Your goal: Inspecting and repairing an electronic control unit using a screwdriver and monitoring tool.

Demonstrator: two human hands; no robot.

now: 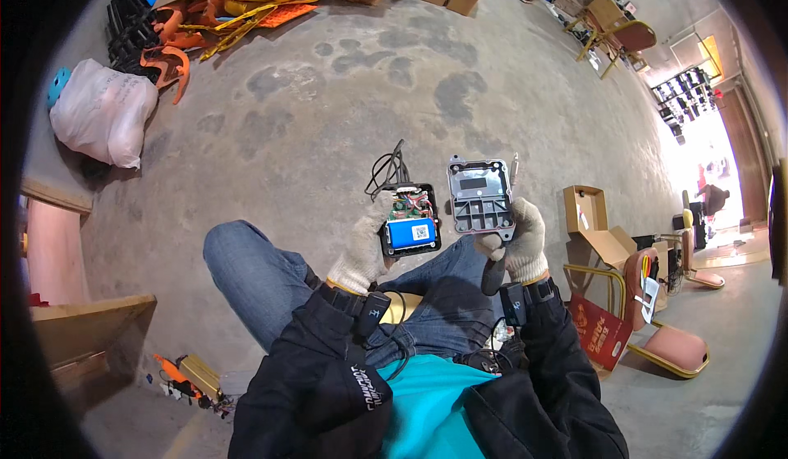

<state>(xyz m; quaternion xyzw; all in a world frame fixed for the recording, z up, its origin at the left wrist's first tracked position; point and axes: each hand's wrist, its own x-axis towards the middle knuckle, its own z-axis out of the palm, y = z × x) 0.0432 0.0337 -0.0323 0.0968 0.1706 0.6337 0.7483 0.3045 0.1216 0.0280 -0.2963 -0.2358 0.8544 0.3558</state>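
Note:
My left hand, in a knit work glove, holds an opened black device box with a blue battery pack, a small circuit board and black wires sticking out the top. My right hand, also gloved, holds the grey inner side of the box's cover upright, together with a screwdriver whose dark handle hangs below the palm and whose thin shaft rises beside the cover. Both are held above my knees in blue jeans.
A bare concrete floor spreads ahead. A white sack and orange and yellow plastic parts lie at the far left. An open cardboard box, a red bag and a padded chair stand right. Orange-yellow parts lie lower left.

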